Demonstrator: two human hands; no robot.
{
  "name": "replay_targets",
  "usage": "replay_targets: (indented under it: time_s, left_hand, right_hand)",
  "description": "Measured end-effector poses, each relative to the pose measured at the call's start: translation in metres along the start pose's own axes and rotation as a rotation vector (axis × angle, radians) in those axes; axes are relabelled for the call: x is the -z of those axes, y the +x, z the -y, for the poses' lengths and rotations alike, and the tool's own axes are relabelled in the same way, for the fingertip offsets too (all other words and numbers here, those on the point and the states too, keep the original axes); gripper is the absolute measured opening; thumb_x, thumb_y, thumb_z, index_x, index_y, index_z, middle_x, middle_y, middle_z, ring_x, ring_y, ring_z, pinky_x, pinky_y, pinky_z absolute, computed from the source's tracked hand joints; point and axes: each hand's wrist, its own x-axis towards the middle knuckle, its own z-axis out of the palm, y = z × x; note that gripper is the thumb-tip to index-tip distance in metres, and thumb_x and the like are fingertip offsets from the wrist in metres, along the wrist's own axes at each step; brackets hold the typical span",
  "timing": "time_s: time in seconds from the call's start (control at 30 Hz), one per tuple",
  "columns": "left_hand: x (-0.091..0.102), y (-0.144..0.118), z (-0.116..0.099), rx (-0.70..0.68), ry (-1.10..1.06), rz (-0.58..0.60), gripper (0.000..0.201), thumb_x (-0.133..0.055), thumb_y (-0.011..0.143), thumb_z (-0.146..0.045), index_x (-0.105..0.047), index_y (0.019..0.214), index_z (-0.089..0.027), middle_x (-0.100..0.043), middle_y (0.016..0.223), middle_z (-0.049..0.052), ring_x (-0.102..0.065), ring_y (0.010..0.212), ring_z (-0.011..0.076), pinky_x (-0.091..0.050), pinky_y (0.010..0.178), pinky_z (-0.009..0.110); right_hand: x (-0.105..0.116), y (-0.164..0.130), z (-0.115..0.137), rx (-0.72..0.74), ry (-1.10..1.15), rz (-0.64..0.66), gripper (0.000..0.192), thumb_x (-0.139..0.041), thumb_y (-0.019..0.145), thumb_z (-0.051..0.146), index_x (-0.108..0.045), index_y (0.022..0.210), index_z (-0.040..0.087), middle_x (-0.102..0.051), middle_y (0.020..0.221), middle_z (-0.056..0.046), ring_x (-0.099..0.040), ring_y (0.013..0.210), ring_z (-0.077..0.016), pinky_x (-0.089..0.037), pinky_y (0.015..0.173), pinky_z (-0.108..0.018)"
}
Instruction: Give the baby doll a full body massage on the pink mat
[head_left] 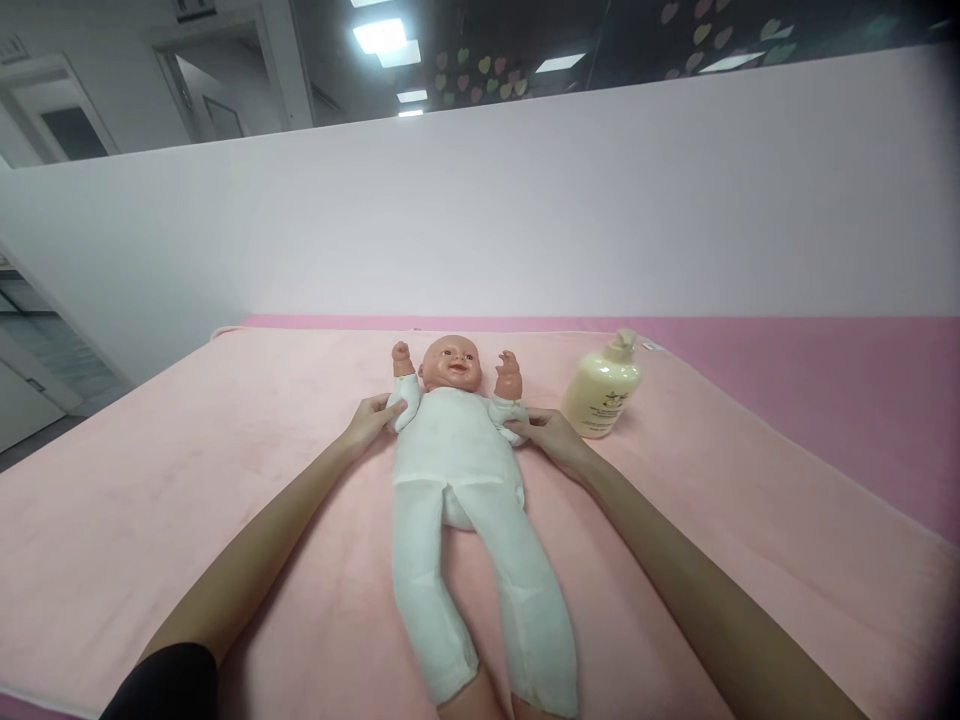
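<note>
1. Your left hand [373, 418] is at the doll's right shoulder, fingers curled lightly around the sleeve where the arm meets the body: a soft hold, not a clamp.
2. Your right hand [546, 430] mirrors it on the other side, fingertips pressed to the sleeve of the opposite upper arm, palm low on the blanket.
3. The plastic baby doll in a white cloth romper [459, 470] lies flat on its back in the middle of the pale pink fleece blanket [187, 480], head away from you, both little fists raised, legs stretched toward you and slightly apart.
4. A cream-coloured pump bottle of lotion [601, 388] stands upright just beyond your right hand, near the doll's raised arm but not touching it.
5. By the look of it, you're at the shoulders-and-arms stage of handling the doll, with both sides held evenly.
6. The next move, as I judge it, calls for even pressure from both hands, so the doll stays centred, and for care near that bottle.
</note>
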Motion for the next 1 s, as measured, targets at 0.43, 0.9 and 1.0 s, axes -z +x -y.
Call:
replay_targets:
  time_s: [0.43,0.9,1.0]
  left_hand:
    - [0.0022,0.0002,-0.0030,-0.018,0.000,0.012,0.043,-0.083,0.058,-0.027,-0.071,0.097,-0.014,-0.072,0.095,0.008,-0.064,0.084,0.0202,-0.046,0.078,0.031]
    - [0.0096,0.0005,0.0036,0.085,-0.021,-0.013,0.043,-0.069,0.054,-0.008,-0.075,0.096,-0.017,-0.072,0.106,0.008,-0.064,0.093,0.0222,-0.050,0.080,0.032]
    - [0.0076,-0.0004,0.0024,0.069,-0.010,-0.028,0.040,-0.071,0.056,-0.010,-0.075,0.095,-0.017,-0.073,0.100,0.006,-0.064,0.087,0.0204,-0.050,0.076,0.031]
  right_hand:
    - [0.0002,-0.0033,0.0042,0.001,-0.019,-0.014,0.033,-0.082,0.051,0.033,-0.077,0.080,0.017,-0.073,0.086,-0.005,-0.063,0.082,-0.0209,-0.049,0.083,-0.035]
    - [-0.0005,-0.0027,0.0038,-0.011,-0.016,-0.027,0.027,-0.079,0.052,0.028,-0.076,0.077,0.017,-0.072,0.083,-0.004,-0.062,0.081,-0.0197,-0.048,0.082,-0.034]
    - [-0.0016,-0.0042,0.0058,-0.011,-0.014,-0.029,0.030,-0.080,0.051,0.029,-0.076,0.078,0.017,-0.073,0.083,-0.004,-0.063,0.081,-0.0197,-0.048,0.082,-0.034]
